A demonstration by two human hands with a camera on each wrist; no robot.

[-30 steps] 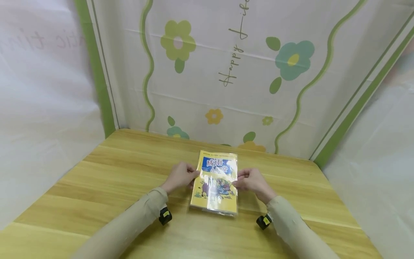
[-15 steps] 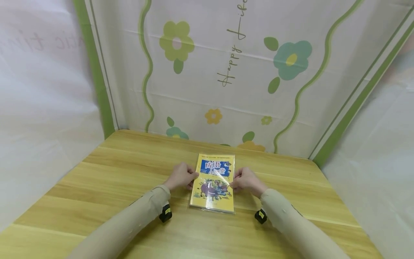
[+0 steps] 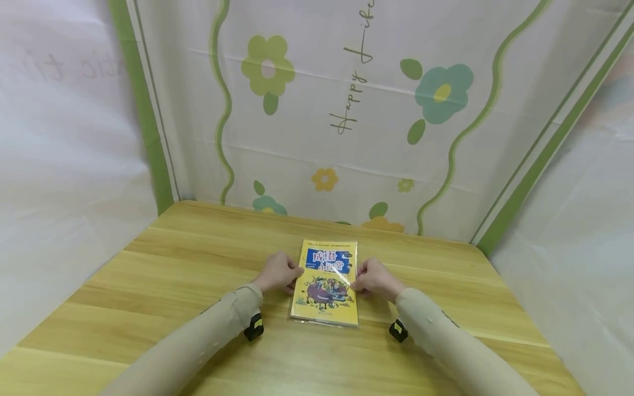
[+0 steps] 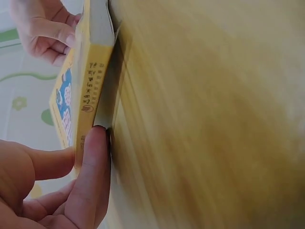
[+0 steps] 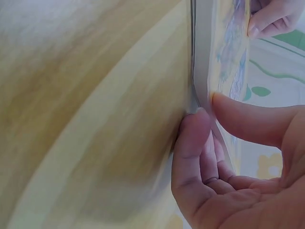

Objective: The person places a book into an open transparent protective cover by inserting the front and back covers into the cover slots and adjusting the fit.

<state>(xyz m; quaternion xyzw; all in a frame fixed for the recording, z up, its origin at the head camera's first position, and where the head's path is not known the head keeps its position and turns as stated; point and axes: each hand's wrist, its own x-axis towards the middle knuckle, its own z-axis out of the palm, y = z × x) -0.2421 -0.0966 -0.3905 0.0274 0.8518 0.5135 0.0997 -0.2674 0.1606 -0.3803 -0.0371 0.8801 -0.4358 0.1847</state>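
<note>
A yellow paperback book (image 3: 324,313) with a blue title block and a cartoon animal picture lies face up near the middle of the table, in a shiny clear cover. My left hand (image 3: 278,272) pinches its left edge, the thumb on the front and curled fingers at the underside. In the left wrist view that hand (image 4: 62,186) grips the yellow spine (image 4: 93,90). On the opposite edge my right hand (image 3: 377,279) pinches the book between thumb and fingers. The right wrist view shows this hand (image 5: 238,157) at the white page edges (image 5: 204,52).
The book is on a wood-grain table (image 3: 198,247). A white curtain (image 3: 297,126) with printed flowers hangs behind the far edge, and pale sheets (image 3: 74,165) close off both sides. A small black camera (image 3: 254,327) sits on the left wrist.
The book's right side has shifted slightly left and lower, along with my right hand. Glare on the cover has shrunk, so the picture shows more plainly. Both hands keep their hold.
</note>
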